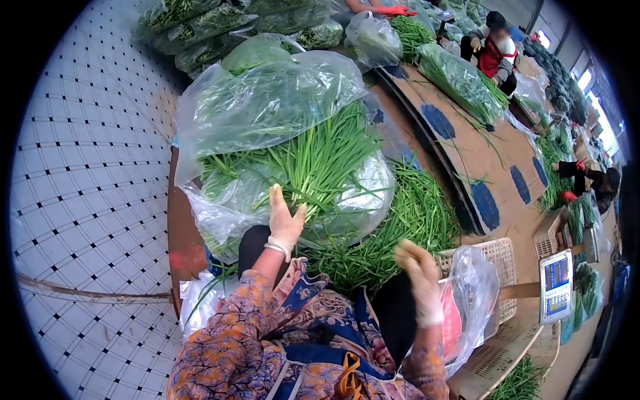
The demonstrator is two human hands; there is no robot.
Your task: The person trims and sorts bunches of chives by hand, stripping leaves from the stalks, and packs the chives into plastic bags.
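Observation:
My left hand (285, 223), in a pale glove, is at the white stem ends of a bunch of long green chives (327, 150). Its fingers are stretched out, with the thumb apart. The chives fan away from me on a clear plastic bag (363, 200), and another filled clear bag (273, 97) lies behind them. My right hand (420, 277), gloved too, is raised and slightly blurred over the right edge of a heap of loose chives (407, 227). Its fingers look extended, and I see nothing in them.
At my right are a cream plastic crate (497, 257), crumpled clear plastic (473, 280) and a scale display (556, 287). A lower crate (493, 370) has greens beside it. Filled bags (207, 27) are stacked behind. Co-workers (493, 50) sit farther right. A tiled surface (93, 167) is left.

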